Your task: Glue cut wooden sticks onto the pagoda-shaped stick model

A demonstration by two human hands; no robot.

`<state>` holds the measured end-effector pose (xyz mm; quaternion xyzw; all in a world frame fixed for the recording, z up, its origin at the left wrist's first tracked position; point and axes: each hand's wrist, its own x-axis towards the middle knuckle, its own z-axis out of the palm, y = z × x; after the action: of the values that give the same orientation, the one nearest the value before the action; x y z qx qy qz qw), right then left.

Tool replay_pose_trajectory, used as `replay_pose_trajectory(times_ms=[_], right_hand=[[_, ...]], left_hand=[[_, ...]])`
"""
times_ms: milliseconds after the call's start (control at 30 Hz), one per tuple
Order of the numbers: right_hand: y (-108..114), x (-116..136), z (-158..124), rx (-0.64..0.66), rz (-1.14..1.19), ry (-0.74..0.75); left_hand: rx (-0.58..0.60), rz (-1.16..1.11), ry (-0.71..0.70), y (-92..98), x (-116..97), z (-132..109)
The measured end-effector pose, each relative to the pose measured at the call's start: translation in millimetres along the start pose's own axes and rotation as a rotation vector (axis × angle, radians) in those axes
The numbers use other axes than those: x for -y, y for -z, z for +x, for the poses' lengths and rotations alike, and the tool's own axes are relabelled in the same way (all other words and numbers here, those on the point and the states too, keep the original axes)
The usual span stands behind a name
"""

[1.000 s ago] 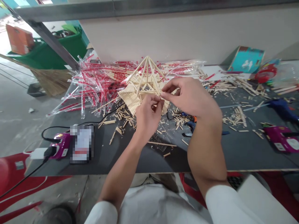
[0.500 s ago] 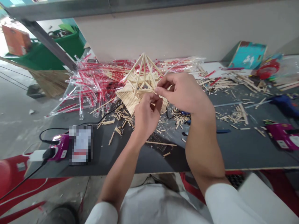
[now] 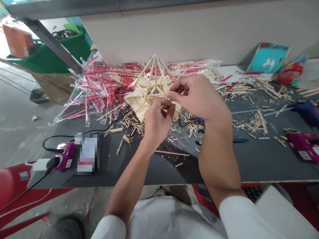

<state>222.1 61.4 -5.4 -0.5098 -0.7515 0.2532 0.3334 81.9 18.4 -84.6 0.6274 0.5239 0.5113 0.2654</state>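
Observation:
In the head view a model of pale wooden sticks [image 3: 156,74] rises to a pyramid-shaped frame over a flat base of sticks laid side by side [image 3: 136,105]. At its lower front edge, my left hand [image 3: 159,116] is closed, thumb and fingers pinched on the frame. My right hand [image 3: 193,94] comes in from the right, its thumb and fingertips pinched at the frame's right front corner. The fingertips of both hands nearly meet. They cover the exact piece between them, and the base runs partly behind my left hand.
Plastic wrappers with red print [image 3: 104,88] heap behind and left of the model. Cut stick pieces [image 3: 193,126] litter the dark table [image 3: 174,174]. A phone [image 3: 87,154] lies beside a purple power strip [image 3: 63,156]; a blue glue gun [image 3: 305,111] is at right.
Both hands stay pinched at the model's front with hardly any movement. The whole view has shifted slightly.

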Motion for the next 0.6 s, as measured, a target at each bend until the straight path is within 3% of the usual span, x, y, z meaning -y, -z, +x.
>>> replay_pose_trajectory(times_ms=[600], right_hand=[[2.0,2.3,0.3,0.013,-0.004,-0.015]], left_hand=[[0.012,-0.046,0.028,3.1,-5.9,2.8]])
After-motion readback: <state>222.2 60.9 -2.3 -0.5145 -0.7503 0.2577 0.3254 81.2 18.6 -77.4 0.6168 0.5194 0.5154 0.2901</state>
